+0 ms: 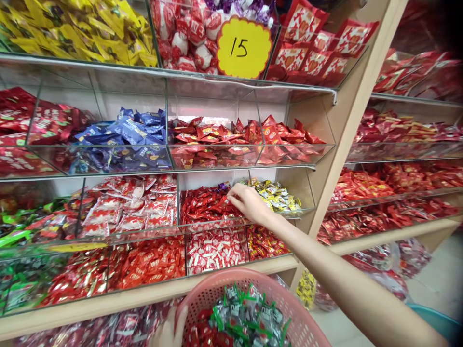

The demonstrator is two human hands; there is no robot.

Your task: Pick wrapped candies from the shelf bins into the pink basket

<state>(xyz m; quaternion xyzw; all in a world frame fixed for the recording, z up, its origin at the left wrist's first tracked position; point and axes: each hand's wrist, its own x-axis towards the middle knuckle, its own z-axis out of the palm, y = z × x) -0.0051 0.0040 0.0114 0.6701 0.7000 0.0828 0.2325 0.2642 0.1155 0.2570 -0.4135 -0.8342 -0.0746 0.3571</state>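
Note:
My right hand (247, 201) reaches over a clear bin of small red-wrapped candies (202, 205) on the third shelf. Its fingers are pinched together just above the candies; what they hold, if anything, is hidden. A purple-wrapped candy (224, 185) lies behind the fingertips. Beside the wrist, the neighbouring bin has yellow-and-white wrapped candies (277, 195). My left hand (170, 330) grips the left rim of a pink perforated plastic basket (304, 313), partly cut off at the bottom. Inside the basket are green-and-clear wrapped candies (249, 313) and red-wrapped candies (204, 332).
Shelves with clear dividers hold blue packets (133, 132), red-and-white packets (126, 202) and yellow packets (79, 29). A yellow tag (244, 47) reads 15. A wooden upright (347, 125) stands right of the bins. Bagged goods (398, 260) and a teal container (437, 318) are lower right.

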